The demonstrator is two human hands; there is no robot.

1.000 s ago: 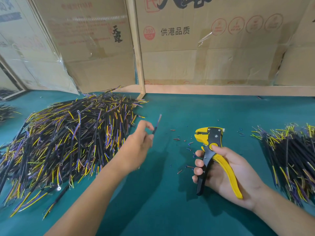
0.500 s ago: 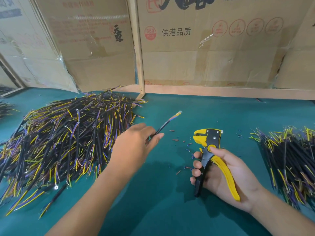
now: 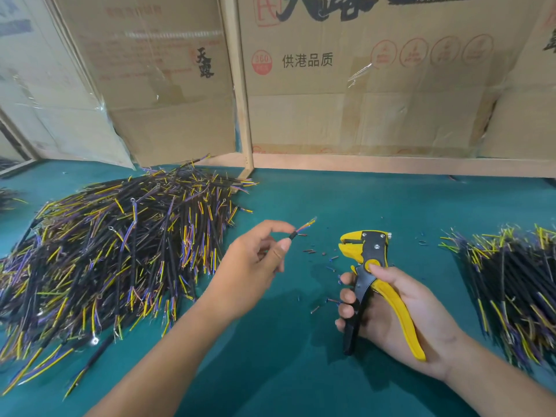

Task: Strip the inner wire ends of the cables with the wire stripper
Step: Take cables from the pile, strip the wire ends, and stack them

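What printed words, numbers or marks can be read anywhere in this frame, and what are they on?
"供港品质": black print on the right cardboard box.
"360": inside a red round stamp on that box; the smaller print under it is too small to read.
"天路": black brush characters on the left cardboard box.
Large black characters along the right box's top edge: cut off, unreadable.
Four red circle symbols: too faint.
Wire stripper: no legible marking.

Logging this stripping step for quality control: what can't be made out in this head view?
- Cable: most of its length is hidden behind the left hand.
- Its inner wire ends: blurred and too small to tell whether they are stripped.
- Right cable pile: cut off by the frame edge.
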